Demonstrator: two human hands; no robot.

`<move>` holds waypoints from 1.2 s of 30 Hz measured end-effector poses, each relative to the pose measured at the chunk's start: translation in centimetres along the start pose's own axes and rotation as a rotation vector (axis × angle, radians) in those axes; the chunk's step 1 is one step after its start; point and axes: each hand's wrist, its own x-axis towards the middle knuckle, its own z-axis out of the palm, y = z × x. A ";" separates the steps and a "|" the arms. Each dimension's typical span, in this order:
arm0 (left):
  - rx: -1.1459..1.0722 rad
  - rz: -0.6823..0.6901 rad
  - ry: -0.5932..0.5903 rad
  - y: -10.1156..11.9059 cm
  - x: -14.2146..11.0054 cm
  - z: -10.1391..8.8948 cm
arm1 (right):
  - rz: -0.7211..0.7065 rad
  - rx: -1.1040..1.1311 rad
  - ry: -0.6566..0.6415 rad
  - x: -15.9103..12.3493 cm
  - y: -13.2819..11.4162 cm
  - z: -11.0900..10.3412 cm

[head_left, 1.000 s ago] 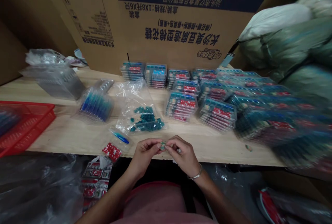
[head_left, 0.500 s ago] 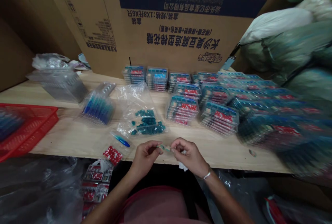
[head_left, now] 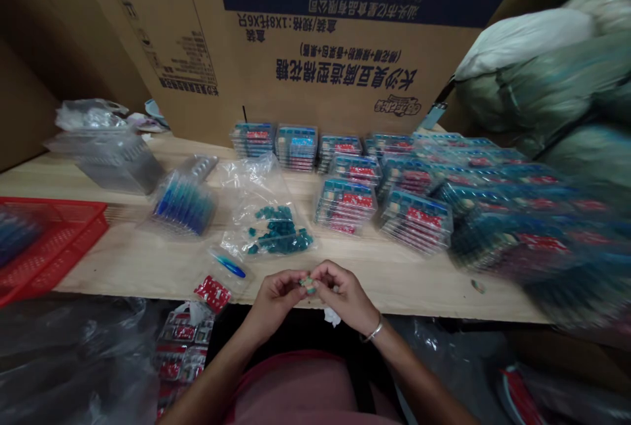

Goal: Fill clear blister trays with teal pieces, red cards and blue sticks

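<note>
Over the table's front edge, my left hand [head_left: 280,297] pinches a small green and tan piece [head_left: 308,285] between thumb and fingertips; its exact kind is too small to tell. My right hand [head_left: 345,297] meets it there, thumb and forefinger closed on the same piece. A crumpled white scrap [head_left: 332,316] pokes out below the right palm. Left of the hands lies a clear plastic tray [head_left: 224,280] with a blue pen-shaped item [head_left: 229,264] and a red dotted packet [head_left: 213,293]. Beyond the hands, a clear bag [head_left: 256,195] holds several teal cubes [head_left: 280,231].
Stacks of filled clear trays [head_left: 345,205] cover the table's back and right. A red basket [head_left: 73,228] stands at far left, near stacked empty trays [head_left: 118,159] and a tray of blue pen-shaped items [head_left: 182,205]. A large carton [head_left: 335,93] walls the back.
My right hand has moved left, closer to my left hand, so the fingertips now meet around the small piece. The white scrap moved along with the right hand.
</note>
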 end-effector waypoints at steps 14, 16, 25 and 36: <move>-0.046 0.106 0.286 -1.0 0.2 0.9 | -0.006 0.074 0.331 -0.6 0.3 2.7; -0.042 0.114 0.285 -1.0 0.2 0.9 | -0.011 0.048 0.311 -0.5 0.3 2.7; -0.176 0.033 0.286 -1.5 0.2 1.1 | 0.065 0.150 0.373 0.2 1.2 3.3; -0.381 0.076 0.329 -2.4 0.8 1.6 | 0.087 0.146 0.412 -0.1 2.3 4.7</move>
